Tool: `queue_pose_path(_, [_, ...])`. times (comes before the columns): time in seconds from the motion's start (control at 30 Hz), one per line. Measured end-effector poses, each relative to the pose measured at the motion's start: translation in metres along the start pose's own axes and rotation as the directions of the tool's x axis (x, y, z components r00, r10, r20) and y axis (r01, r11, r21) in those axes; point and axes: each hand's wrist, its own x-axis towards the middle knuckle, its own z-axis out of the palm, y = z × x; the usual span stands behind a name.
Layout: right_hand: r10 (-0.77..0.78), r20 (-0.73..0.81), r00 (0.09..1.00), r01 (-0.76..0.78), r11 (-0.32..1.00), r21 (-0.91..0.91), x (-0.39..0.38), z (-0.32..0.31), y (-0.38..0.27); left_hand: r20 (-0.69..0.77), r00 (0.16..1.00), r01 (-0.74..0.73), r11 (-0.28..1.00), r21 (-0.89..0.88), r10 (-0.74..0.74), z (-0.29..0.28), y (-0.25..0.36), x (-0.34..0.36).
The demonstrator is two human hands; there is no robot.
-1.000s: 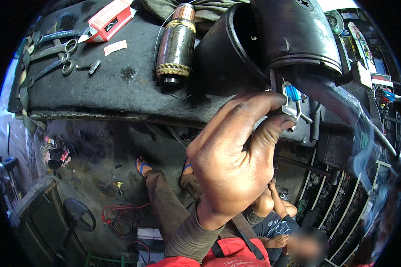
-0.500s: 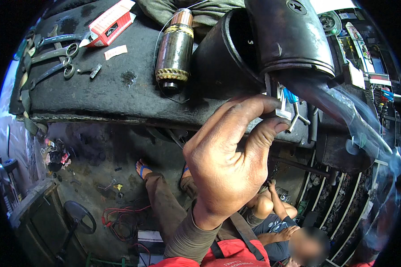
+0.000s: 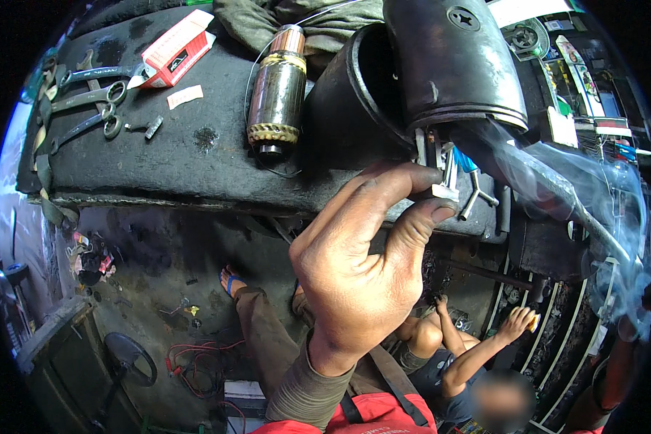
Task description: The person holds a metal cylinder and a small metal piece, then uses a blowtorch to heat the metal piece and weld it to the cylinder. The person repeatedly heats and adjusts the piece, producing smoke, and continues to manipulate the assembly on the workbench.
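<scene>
"Silvery metal, blocky and pale-faced: where is that small piece (image 3: 445, 193)?"

"Pinched between thumb and forefinger in the grip of the left hand (image 3: 369, 249), over the near edge of the black surface (image 3: 159, 163), toward its right corner."

"And the right hand (image 3: 631, 325)?"

"Dim behind smoke (image 3: 611, 289); its grip cannot be made out."

"Any lettering?"

"Printing marks a red-and-white box (image 3: 179, 52) toward the far left corner."

"What else?"

"Wrenches (image 3: 84, 100) lie by the left edge, a copper-ended rotor (image 3: 276, 94) nearer the middle. Just beyond the piece looms a dark cylinder (image 3: 456, 69)."
</scene>
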Motion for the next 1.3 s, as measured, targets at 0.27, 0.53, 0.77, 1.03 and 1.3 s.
queue_pose_path(0.27, [-0.115,0.0,0.993,0.115,0.993,-0.025,0.016,-0.006,-0.029,0.009,1.0,0.011,1.0,-0.006,-0.011,-0.001,0.0,-0.001])
queue_pose_path(0.53, [-0.329,-0.005,0.944,0.328,0.942,-0.065,0.04,-0.01,-0.089,0.007,1.0,0.028,0.999,0.041,-0.028,-0.002,0.003,-0.001])
queue_pose_path(0.77, [-0.467,0.011,0.884,0.464,0.881,0.098,0.055,-0.014,-0.14,0.022,0.999,0.039,0.989,0.142,-0.043,-0.004,0.011,0.0])
queue_pose_path(1.03, [-0.405,0.088,0.91,0.388,0.907,0.164,0.057,-0.017,-0.158,-0.054,0.996,0.07,0.993,0.096,-0.065,-0.001,0.009,0.0])
queue_pose_path(1.3, [-0.385,0.145,0.911,0.347,0.909,0.233,0.05,-0.013,-0.147,-0.063,0.995,0.084,0.993,0.078,-0.079,-0.002,0.007,-0.002])
